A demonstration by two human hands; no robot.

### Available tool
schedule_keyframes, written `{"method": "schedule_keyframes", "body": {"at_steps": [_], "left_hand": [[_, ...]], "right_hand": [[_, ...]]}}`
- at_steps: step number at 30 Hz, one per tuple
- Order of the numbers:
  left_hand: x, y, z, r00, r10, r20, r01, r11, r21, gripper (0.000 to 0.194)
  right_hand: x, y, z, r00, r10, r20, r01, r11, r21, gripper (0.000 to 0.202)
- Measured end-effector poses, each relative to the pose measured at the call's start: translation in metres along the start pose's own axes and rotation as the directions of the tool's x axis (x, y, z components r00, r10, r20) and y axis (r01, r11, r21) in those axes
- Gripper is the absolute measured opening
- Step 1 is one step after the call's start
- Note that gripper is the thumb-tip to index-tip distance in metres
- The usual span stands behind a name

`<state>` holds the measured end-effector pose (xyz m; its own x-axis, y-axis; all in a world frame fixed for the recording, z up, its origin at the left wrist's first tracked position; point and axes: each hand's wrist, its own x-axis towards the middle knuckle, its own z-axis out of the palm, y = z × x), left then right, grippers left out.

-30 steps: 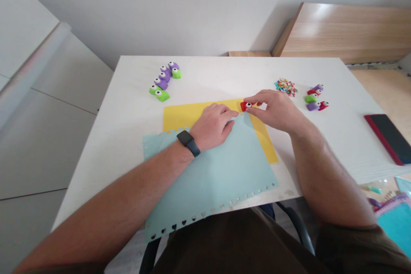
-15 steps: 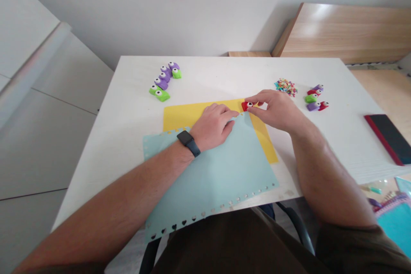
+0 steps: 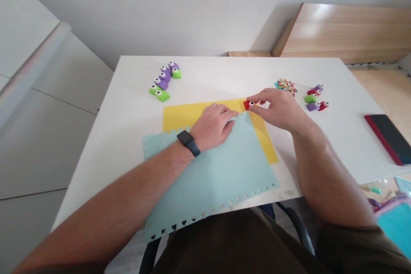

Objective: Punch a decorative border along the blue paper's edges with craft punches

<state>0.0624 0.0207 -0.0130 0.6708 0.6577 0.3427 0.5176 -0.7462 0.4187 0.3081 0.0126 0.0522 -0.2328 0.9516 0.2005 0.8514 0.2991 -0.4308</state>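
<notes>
A light blue paper sheet (image 3: pixel 224 171), with small shaped holes along its edges, lies over a yellow sheet (image 3: pixel 180 115). My left hand (image 3: pixel 213 126) rests flat on the blue sheet near its far edge, fingers stretched toward the right. Between the thumb and fingers of my right hand (image 3: pixel 278 109) is a small red craft punch (image 3: pixel 247 105) with an eye-like button. It sits at the far right corner of the blue sheet; whether the paper is inside its slot I cannot tell.
Several purple and green punches (image 3: pixel 163 78) stand at the back left. On the right are a heap of tiny coloured pieces (image 3: pixel 284 84), more punches (image 3: pixel 311 98) and a dark phone-like object with a red edge (image 3: pixel 390 137). The blue sheet overhangs the table's front edge.
My right hand and the red punch have shifted slightly to the right along the sheet's far edge. My left hand and the paper stay in place.
</notes>
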Motion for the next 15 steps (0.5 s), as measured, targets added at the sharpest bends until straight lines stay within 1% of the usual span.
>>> {"method": "schedule_keyframes", "body": {"at_steps": [15], "left_hand": [[0.0004, 0.0006, -0.0004, 1.000, -0.007, 0.003, 0.008, 1.000, -0.016, 0.033]], "right_hand": [[-0.0009, 0.0023, 0.0013, 0.998, -0.059, -0.025, 0.059, 0.998, -0.024, 0.020]]}}
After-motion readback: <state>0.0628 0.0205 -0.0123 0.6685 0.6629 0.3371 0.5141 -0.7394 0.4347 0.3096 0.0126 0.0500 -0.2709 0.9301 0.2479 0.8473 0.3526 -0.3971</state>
